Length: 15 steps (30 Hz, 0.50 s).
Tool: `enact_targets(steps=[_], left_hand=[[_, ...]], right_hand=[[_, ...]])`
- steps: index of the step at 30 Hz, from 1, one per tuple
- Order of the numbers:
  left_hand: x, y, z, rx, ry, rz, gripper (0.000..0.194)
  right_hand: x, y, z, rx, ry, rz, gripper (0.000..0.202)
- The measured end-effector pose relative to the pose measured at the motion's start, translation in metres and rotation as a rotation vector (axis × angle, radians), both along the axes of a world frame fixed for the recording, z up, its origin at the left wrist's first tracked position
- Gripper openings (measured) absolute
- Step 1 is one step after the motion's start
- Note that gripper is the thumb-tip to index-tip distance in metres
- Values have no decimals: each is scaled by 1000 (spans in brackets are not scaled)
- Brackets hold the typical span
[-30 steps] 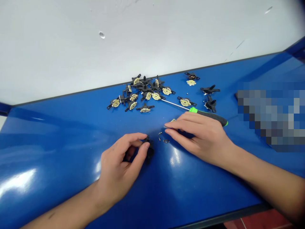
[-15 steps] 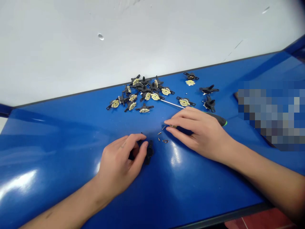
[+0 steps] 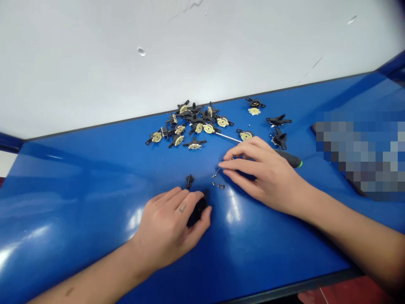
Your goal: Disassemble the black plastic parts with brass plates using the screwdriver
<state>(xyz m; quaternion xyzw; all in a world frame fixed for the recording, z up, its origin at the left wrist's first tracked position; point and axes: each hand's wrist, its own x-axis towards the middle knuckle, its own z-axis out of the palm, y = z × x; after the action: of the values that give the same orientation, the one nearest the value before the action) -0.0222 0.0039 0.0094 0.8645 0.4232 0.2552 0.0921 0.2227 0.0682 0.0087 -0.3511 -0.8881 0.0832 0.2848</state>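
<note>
My left hand (image 3: 175,223) is curled around a black plastic housing (image 3: 199,207) on the blue table, thumb and index finger on either side of it. Just beyond the knuckles stands a small black plastic piece with a stem (image 3: 189,181). My right hand (image 3: 259,171) rests on the table with its fingertips drawn close together; whatever they pinch is mostly hidden. Beside those fingertips lie small screws (image 3: 214,175) and a small copper-coloured ring-like part (image 3: 222,186). A screwdriver (image 3: 289,159) with a dark handle and green end lies partly under the right hand.
Several black housings with gold-coloured round plates (image 3: 194,146) are clustered toward the wall. More stand at the right, including a black housing (image 3: 279,138) and a loose gold plate (image 3: 254,111). A pixelated area (image 3: 357,156) covers something at the far right.
My left hand has shifted right and closed over the black housing, uncovering the small stemmed piece. My right hand stays nearly in place, its fingers slightly rearranged. The view has shifted slightly.
</note>
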Motion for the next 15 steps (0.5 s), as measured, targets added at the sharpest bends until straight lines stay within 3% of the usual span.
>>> enact_targets(steps=[10, 15], left_hand=[[1, 0, -1, -17, 38, 4, 14], [0, -1, 0, -7, 16, 2, 17]], right_hand=[[-4, 0, -2, -17, -136, 32, 17], [-3, 0, 2, -66, -34, 49, 10]])
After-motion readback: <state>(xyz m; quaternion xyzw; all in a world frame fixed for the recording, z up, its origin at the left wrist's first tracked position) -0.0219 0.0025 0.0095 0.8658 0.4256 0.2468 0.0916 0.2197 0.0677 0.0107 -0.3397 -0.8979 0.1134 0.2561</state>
